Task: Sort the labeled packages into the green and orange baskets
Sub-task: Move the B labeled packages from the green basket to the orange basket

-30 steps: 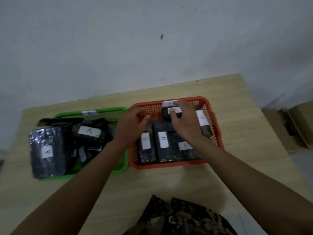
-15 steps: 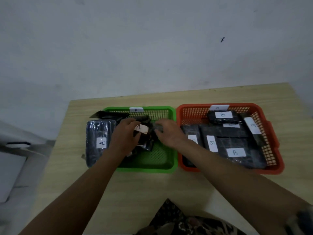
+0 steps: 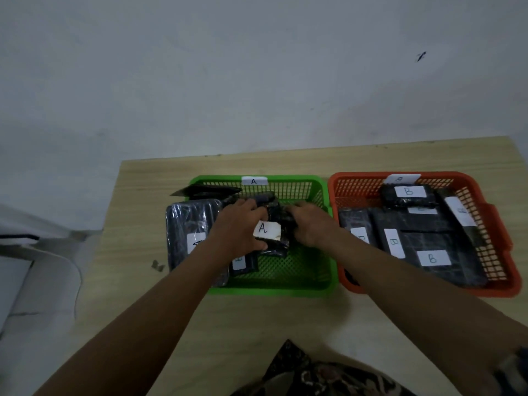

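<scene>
**Both hands settling an A package in the green basket**

The step in hand looks like placing or straightening: the left hand (image 3: 240,227) and right hand (image 3: 310,224) are both down inside the green basket (image 3: 271,288), fingers curled around the two sides of a black-wrapped package (image 3: 275,238) whose white label reads A. The package sits over the middle of the basket, leaning on others beneath it. The next move calls for letting go cleanly so the bundle lies flat, then a check that nothing is left to sort; no loose package shows on the bench (image 3: 285,318).

The green basket carries an A tag (image 3: 253,181) on its far rim. A large shiny package (image 3: 188,230) lies over its left edge, partly outside; its label is half hidden by the left forearm, probably an A. A smaller package (image 3: 243,262) lies below the left wrist, label unreadable.

The orange basket (image 3: 500,290), just beside on the right, holds several black packages with B labels, one small package (image 3: 408,195) stacked at the back
</scene>
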Demonstrator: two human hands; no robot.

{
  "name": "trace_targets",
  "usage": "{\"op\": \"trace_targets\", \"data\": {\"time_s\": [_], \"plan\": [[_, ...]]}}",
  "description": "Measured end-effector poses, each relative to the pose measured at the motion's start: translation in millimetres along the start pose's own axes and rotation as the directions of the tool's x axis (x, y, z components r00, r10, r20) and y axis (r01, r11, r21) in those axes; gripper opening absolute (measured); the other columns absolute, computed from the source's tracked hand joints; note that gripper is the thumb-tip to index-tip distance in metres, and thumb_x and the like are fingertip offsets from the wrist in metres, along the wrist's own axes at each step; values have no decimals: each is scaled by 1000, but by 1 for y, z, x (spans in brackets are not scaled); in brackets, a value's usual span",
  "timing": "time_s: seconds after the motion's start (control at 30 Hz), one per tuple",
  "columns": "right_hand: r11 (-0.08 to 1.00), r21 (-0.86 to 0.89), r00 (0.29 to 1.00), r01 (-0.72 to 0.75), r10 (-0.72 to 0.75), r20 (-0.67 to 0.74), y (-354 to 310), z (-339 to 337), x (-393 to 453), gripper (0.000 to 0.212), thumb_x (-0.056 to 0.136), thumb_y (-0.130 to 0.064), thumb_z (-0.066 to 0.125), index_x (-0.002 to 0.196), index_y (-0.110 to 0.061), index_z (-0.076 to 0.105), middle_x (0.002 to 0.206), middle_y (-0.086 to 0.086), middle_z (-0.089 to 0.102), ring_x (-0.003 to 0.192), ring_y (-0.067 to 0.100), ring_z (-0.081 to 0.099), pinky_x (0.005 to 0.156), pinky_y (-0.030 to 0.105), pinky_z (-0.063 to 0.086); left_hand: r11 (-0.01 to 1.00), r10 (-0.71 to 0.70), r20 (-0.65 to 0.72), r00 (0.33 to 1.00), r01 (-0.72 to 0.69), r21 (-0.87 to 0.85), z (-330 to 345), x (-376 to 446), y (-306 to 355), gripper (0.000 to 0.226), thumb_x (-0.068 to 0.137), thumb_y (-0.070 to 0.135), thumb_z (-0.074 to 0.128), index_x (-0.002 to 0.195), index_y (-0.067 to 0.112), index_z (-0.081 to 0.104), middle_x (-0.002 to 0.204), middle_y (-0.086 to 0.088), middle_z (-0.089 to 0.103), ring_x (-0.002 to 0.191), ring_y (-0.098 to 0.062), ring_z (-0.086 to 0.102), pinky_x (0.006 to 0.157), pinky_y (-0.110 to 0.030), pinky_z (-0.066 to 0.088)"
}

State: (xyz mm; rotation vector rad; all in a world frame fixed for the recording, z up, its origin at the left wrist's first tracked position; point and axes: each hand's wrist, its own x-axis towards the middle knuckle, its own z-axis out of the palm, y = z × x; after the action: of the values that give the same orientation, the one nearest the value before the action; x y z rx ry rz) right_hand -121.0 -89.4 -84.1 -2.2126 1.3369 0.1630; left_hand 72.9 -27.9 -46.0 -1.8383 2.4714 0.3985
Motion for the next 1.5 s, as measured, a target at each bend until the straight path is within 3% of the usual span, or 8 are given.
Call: {"op": "trace_targets", "data": {"time_s": [0.23,0.37,0.47,0.63,0.73,0.9,1.07,1.5], "plan": [[931,357,971,-80,153,-182,8,-29,-25,26,97,-36,46,100,-20,65,91,3,65,76,19,60,61,32,46,995,29,33,999,-26,-99,-3,-1,2,72,63,62,79,121,24,61,114,-2,59,104,-21,55,83,-33,45],[639,763,948,-96,291,-125,12,-42,-47,27,100,-30,44,95,-17,67,101,9,66,89,25,65,71,43,59,885,-165,-205,965,53,-463,-8,2,16,54,74,49,79,114,17,62,114,-3,60,102,-18,58,90,-34,51],[340,935,947,-100,322,-16,18,-50,-64,29,100,-26,43,98,-8,66,100,21,72,86,39,70,74,49,57,683,-360,-166,918,138,-718,-14,8,30,56,78,48,76,120,16,59,114,0,63,102,-12,60,88,-26,48],[146,985,946,-96,321,44,31,-53,-85,29,100,-27,42,100,-10,64,84,7,76,72,29,71,66,39,55,126,-325,136,936,186,-974,-23,17,61,44,82,34,76,121,18,61,114,-4,69,92,-8,70,76,-26,59],[149,984,956,-93,291,47,43,-49,-98,29,97,-35,53,107,-13,68,99,9,74,80,27,73,61,35,58,3,-362,177,915,192,-981,-22,26,81,34,84,23,76,115,15,65,109,-8,71,93,-18,72,74,-31,60],[491,870,973,-41,219,-78,68,-39,-128,26,80,-42,78,98,-25,72,95,2,75,84,19,74,69,32,61,24,-358,207,911,231,-973,-12,40,115,22,87,26,72,106,16,71,105,-7,72,89,-20,72,68,-30,60],[444,892,964,-87,264,-37,94,-34,-151,25,82,-34,79,99,-17,73,93,6,76,82,21,74,68,30,60,64,-320,201,926,233,-970,0,50,151,23,86,26,74,102,11,71,96,-4,73,73,-7,72,58,-22,56],[322,947,865,-25,482,-141,156,-66,-159,26,78,-18,82,99,-17,67,103,3,72,84,12,72,62,21,55,-32,-286,262,922,264,-964,4,98,200,33,74,13,83,103,7,68,99,-9,74,89,-23,74,78,-34,61]]}}
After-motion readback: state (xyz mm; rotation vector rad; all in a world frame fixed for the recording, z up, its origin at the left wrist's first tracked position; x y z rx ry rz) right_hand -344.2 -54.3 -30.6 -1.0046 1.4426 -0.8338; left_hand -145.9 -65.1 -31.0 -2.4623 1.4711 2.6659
